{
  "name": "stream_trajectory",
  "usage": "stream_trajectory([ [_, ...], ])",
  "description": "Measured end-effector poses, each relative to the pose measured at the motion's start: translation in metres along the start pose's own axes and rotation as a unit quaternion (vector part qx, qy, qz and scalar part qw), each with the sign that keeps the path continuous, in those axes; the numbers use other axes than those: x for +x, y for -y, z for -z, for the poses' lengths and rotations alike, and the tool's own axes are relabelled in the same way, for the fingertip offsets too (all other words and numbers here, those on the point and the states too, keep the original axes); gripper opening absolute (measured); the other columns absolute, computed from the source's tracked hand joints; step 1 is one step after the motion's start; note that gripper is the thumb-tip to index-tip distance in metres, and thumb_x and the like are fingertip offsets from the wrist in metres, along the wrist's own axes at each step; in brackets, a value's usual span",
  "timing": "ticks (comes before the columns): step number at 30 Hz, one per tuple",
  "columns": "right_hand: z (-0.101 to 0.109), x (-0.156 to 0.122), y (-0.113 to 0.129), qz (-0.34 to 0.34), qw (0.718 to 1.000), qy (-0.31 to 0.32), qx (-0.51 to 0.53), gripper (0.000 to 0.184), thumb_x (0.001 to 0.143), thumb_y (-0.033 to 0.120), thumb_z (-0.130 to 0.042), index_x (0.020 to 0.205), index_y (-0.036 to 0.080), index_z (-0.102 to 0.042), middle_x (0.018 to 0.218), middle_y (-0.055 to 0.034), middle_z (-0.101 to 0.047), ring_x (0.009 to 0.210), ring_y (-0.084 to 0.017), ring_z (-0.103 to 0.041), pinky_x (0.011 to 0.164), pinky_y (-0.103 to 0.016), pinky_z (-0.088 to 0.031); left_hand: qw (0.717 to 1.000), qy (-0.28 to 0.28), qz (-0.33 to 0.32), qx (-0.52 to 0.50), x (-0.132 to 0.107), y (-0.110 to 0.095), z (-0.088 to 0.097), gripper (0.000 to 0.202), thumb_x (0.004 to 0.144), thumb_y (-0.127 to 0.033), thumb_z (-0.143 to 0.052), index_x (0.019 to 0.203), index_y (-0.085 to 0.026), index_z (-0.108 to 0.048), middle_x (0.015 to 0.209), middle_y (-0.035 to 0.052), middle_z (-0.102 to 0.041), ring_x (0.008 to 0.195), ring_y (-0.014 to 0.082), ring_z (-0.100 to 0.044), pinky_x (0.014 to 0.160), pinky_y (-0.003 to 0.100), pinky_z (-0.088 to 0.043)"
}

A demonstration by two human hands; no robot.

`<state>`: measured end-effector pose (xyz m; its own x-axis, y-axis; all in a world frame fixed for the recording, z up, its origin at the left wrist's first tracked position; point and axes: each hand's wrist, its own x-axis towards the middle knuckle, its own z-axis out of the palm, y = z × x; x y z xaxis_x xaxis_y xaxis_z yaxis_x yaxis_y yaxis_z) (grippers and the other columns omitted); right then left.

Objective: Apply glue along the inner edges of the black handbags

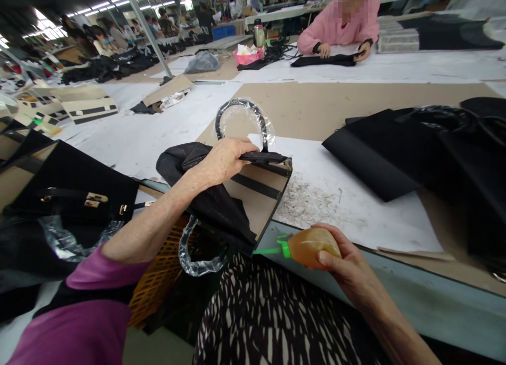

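Observation:
My left hand (225, 162) grips the upper edge of a black handbag (253, 196), which is tilted over the table's front edge. Beige board with dark strips shows on the bag's near side, and black lining bulges out at its left. One plastic-wrapped handle (241, 104) arches up behind my left hand; the other handle (197, 259) hangs below the bag. In my right hand (340, 259) is a squeeze bottle (314, 247) of amber liquid with a green cap. Its thin green nozzle points left, with the tip at the bag's lower corner.
Black bag pieces (379, 149) lie on the table at right. Another black handbag (79, 196) with gold clasps stands at left, above a yellow basket (162, 265). Across the table, a person in pink (340, 22) handles black material. A pink basket (248, 56) sits further back.

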<state>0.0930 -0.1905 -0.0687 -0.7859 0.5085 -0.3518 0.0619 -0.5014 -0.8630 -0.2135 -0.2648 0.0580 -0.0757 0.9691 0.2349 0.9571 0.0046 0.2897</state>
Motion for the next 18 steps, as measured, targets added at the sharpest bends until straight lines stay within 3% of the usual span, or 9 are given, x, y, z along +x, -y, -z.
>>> stream_trajectory([
  [7, -0.001, -0.006, 0.001, -0.013, 0.996, -0.078, 0.031, 0.049, 0.067, 0.037, -0.079, 0.108, 0.026, -0.055, 0.100, -0.0045, -0.060, 0.085, -0.024, -0.057, 0.064, -0.033, -0.054, 1.000, 0.005, 0.004, -0.003, -0.001, 0.000, -0.001, 0.021, 0.077, -0.012, -0.050, 0.089, -0.017, -0.068, 0.087, 0.0018, -0.067, 0.081, 0.0135, -0.060, 0.075, 0.025, -0.044],
  [14, -0.009, -0.009, 0.000, -0.020, 0.997, -0.066, 0.029, 0.050, 0.067, 0.039, -0.080, 0.108, 0.026, -0.055, 0.096, -0.0028, -0.061, 0.080, -0.021, -0.058, 0.062, -0.027, -0.052, 1.000, 0.003, 0.010, -0.008, 0.000, -0.003, 0.001, 0.020, 0.077, -0.012, -0.050, 0.086, -0.016, -0.068, 0.084, 0.0023, -0.066, 0.079, 0.0139, -0.060, 0.072, 0.025, -0.043],
  [18, -0.012, -0.020, -0.001, 0.025, 0.997, -0.066, -0.037, 0.051, 0.066, 0.039, -0.080, 0.109, 0.027, -0.056, 0.091, -0.0018, -0.064, 0.081, -0.020, -0.059, 0.070, -0.025, -0.050, 1.000, 0.004, 0.016, -0.014, 0.001, -0.001, 0.002, 0.018, 0.076, -0.013, -0.051, 0.083, -0.015, -0.067, 0.080, 0.0020, -0.064, 0.075, 0.0133, -0.059, 0.070, 0.024, -0.043],
])
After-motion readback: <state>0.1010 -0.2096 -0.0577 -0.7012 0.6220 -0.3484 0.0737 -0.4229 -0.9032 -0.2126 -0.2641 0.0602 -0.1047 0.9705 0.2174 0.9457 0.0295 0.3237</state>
